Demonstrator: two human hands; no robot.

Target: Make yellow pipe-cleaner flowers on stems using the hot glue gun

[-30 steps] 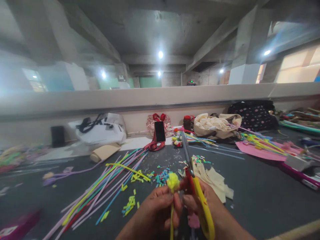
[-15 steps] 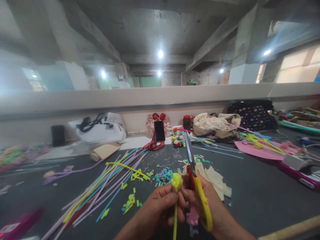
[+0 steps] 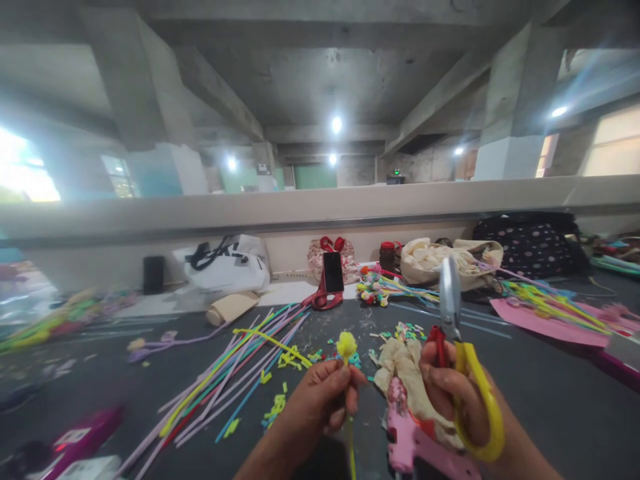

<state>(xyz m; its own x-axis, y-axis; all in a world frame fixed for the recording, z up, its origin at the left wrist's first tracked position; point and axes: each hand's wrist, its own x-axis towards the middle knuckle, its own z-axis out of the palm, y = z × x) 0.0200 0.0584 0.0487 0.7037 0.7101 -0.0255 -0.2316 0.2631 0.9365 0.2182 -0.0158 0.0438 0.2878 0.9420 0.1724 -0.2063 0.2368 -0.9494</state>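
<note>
Between the thumb and fingers of my left hand (image 3: 327, 397) is a yellow pipe-cleaner flower (image 3: 346, 345), its fluffy head up and its stem hanging down. My right hand (image 3: 460, 387) grips scissors (image 3: 451, 300) with red and yellow handles; the blades point up and look closed. Just left of that hand, a pink glue gun (image 3: 403, 433) lies on the dark table, partly over a crumpled cream cloth (image 3: 400, 360). Cut yellow pieces (image 3: 275, 407) are scattered left of my left hand.
Long coloured pipe cleaners (image 3: 215, 380) fan out on the left. At the back stand a phone (image 3: 333, 272), a white bag (image 3: 225, 267), a red-lidded bottle (image 3: 387, 257) and a bunch of small flowers (image 3: 373, 287). A pink sheet (image 3: 545, 320) with yellow stems lies right.
My right hand has moved away to the right with the scissors, leaving the flower in my left hand alone. The glue gun now shows more fully, and the view has shifted.
</note>
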